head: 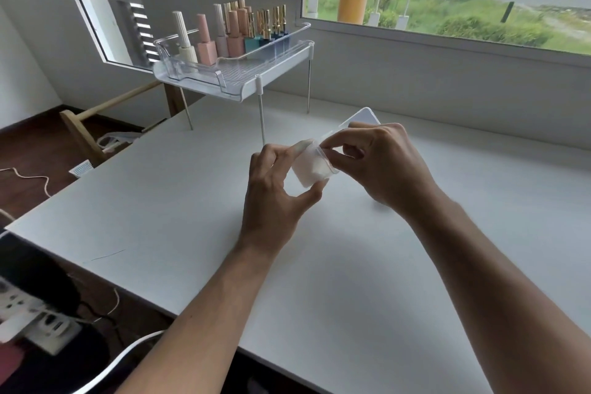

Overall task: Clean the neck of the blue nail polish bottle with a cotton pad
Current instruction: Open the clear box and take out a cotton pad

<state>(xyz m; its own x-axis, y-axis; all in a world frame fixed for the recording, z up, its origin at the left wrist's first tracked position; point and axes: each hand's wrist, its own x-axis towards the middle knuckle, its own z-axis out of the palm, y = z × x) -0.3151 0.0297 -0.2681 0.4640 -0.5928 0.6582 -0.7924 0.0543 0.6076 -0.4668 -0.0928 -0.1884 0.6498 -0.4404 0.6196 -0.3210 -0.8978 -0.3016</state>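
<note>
A small clear plastic box of white cotton pads (311,168) is held above the white table (166,201), tilted with its mouth toward the right. My left hand (275,195) grips the box around its body. The fingertips of my right hand (380,166) pinch at the box's rim; whether a pad is between them is hidden. The box's clear lid (363,117) stands open behind my right hand. Blue nail polish bottles (279,37) with gold caps stand in the clear tray (204,72) on the raised shelf, far from both hands.
Several pink, cream and teal polish bottles (204,48) share the tray on a white shelf with thin metal legs (261,118) at the table's back left. A window wall runs behind. A wooden stand (83,134), cables and a power strip (38,320) lie off the table's left edge.
</note>
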